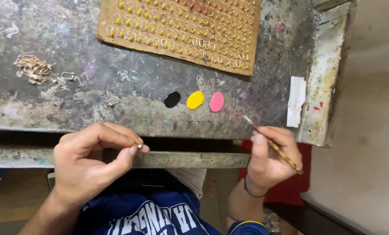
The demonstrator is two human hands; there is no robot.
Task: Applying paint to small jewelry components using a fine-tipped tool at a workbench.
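My left hand point(92, 161) pinches a tiny metal hook piece point(139, 146) between thumb and fingertips, just in front of the table's front edge. My right hand point(270, 159) holds a thin stick tool point(272, 144) like a pen, its pale tip pointing up and left toward the paint. On the worn tabletop point(116, 82) sit three small blobs of paint: black point(172, 99), yellow point(195, 100) and pink point(216, 102). Beyond them lies a cardboard sheet point(181, 28) stuck with rows of small hooks, many tipped yellow or red.
A heap of loose metal hooks point(33, 68) lies at the left of the table, with single ones point(113, 101) nearer me. A white scrap of paper point(296, 100) rests by the right edge. A red cloth point(294, 182) hangs beneath my right hand.
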